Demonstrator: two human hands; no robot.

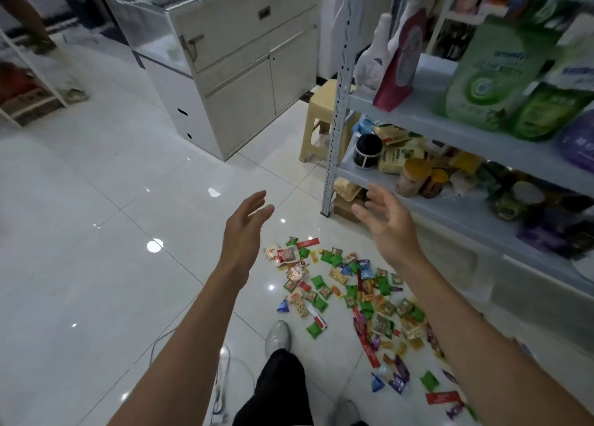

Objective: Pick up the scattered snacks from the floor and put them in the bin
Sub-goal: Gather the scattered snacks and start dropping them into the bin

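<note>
Several small snack packets [353,294], green, red, blue and yellow, lie scattered on the glossy white tile floor [112,233] beside the shelf. My left hand [246,225] is stretched forward above the floor, fingers straight, holding nothing. My right hand [385,220] is raised in front of the shelf's corner post, fingers spread, also holding nothing. Both hands hover well above the packets, just beyond the far end of the pile. No bin is visible.
A grey metal shelf [427,197] with jars, bags and detergent pouches stands on the right. A beige plastic stool [321,117] sits behind its post. A white counter cabinet [231,72] stands ahead. My shoe [278,335] and dark trouser leg are beside the packets; a white cable [221,377] runs at left.
</note>
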